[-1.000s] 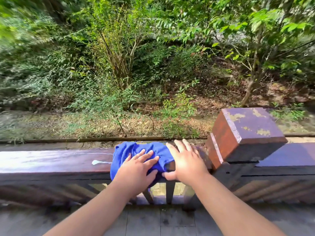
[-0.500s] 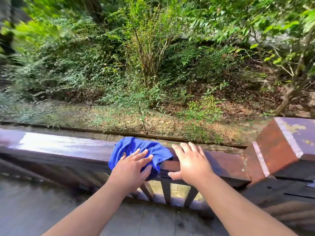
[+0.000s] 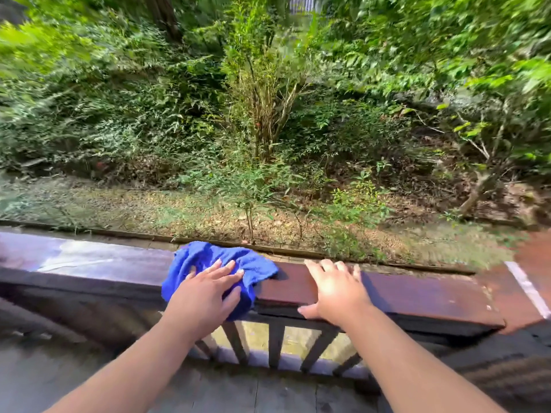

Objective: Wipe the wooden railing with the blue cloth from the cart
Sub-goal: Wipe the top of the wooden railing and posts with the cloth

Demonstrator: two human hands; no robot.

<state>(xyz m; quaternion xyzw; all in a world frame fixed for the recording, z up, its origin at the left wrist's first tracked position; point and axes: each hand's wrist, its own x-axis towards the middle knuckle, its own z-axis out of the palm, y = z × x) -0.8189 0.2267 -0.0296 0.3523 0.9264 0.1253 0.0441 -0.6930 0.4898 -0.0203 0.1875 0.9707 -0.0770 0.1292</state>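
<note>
A crumpled blue cloth (image 3: 205, 257) lies on top of the dark wooden railing (image 3: 417, 293) and hangs over its near edge. My left hand (image 3: 205, 293) presses flat on the cloth, fingers spread. My right hand (image 3: 334, 289) rests palm down on the bare rail a short way to the right of the cloth, thumb hooked over the near edge. The rail left of the cloth shines wet.
A square wooden post (image 3: 530, 281) rises at the right end of the rail. Slanted balusters (image 3: 275, 344) run below it. Grey deck boards (image 3: 268, 394) lie under my arms. Beyond the rail are a dirt strip, shrubs and trees.
My left hand has slid the cloth leftward along the rail, away from the post. A gap has opened between my two hands. My view has shifted left.
</note>
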